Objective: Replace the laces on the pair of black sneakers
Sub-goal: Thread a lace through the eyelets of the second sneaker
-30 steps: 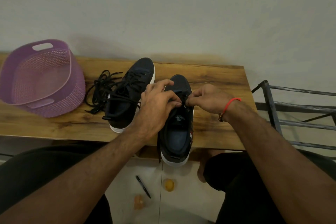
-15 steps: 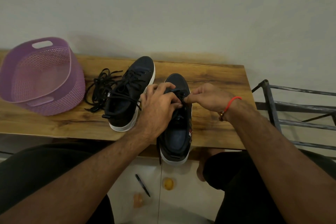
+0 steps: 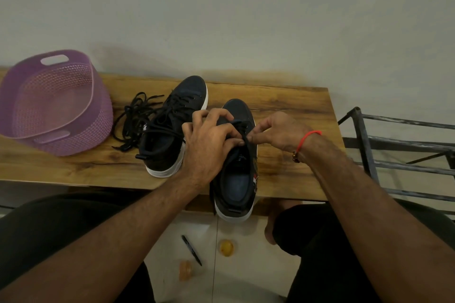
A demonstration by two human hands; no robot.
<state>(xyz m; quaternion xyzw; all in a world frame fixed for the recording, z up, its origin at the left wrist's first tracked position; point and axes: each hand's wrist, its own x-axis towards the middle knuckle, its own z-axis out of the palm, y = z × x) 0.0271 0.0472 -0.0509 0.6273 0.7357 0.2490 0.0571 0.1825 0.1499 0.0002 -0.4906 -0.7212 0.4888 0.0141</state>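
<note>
- Plain pale wall across the upper half of the frame; wooden bench [image 3: 283,106] running through the middle; tiled floor at the bottom edge.
- Purple basket [image 3: 49,106] tipped on its side at the left of the bench, with a loose tangle of black laces [image 3: 134,120] just to its right.
- Left-hand sneaker [image 3: 172,130] near centre, laces slack across its eyelets.
- Nearer sneaker [image 3: 234,179] at centre, heel hanging over the front edge of the bench.
- Left hand [image 3: 209,145] curled over that shoe's eyelet area, fingers closed on a black lace [image 3: 242,130].
- Right hand [image 3: 278,133] pinched narrow on the same lace from the right side of the shoe.
- Step in hand, as a judgement: working the lace at the lower eyelets of the nearer sneaker; threading or pulling out, impossible to tell.
- Next move likely calls for a fine pinch on the lace tip, steady aim at the eyelet, and the shoe braced against sliding off the edge.
- Pen [image 3: 191,249] and small yellow object [image 3: 226,248] on the floor below.
</note>
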